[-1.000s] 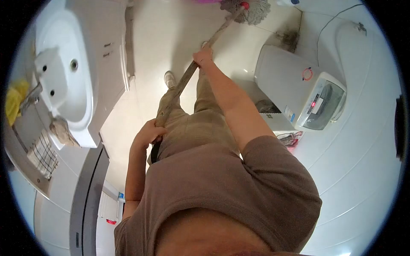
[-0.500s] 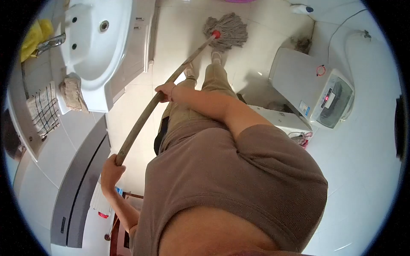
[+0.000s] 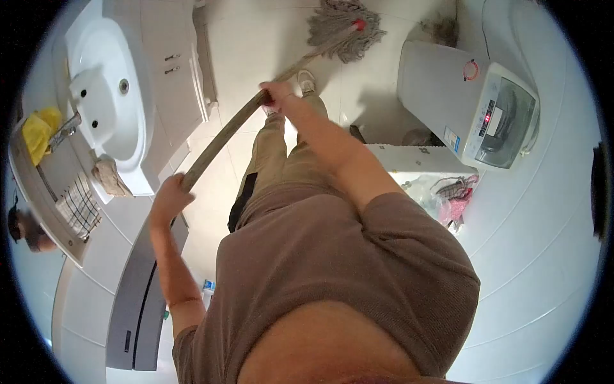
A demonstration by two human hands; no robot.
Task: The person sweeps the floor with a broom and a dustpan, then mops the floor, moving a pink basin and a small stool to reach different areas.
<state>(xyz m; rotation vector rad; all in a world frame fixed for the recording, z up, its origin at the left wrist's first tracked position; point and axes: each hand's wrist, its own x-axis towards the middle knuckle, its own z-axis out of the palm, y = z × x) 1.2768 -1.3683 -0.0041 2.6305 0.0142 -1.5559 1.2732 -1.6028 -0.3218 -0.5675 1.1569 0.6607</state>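
Observation:
A wooden mop handle (image 3: 227, 133) runs diagonally across the view. My left hand (image 3: 171, 197) is wrapped round its upper end, beside the sink. Farther down the handle, my right hand (image 3: 276, 95) grips it in front of my legs. The grey string mop head (image 3: 345, 32), with a red socket (image 3: 359, 25), lies spread on the tiled floor beyond my feet, partly cut off by the frame's top edge.
At the left are a white sink (image 3: 118, 121), a yellow cloth (image 3: 41, 134), a checked towel (image 3: 80, 208) and a grey cabinet (image 3: 144, 307). A washing machine (image 3: 460, 109) stands at the right, near a low white surface (image 3: 409, 160) with bags.
The mop head has moved forward and to the right. Both hands still hold the handle and appear farther forward; the right hand is also farther right. The view has shifted.

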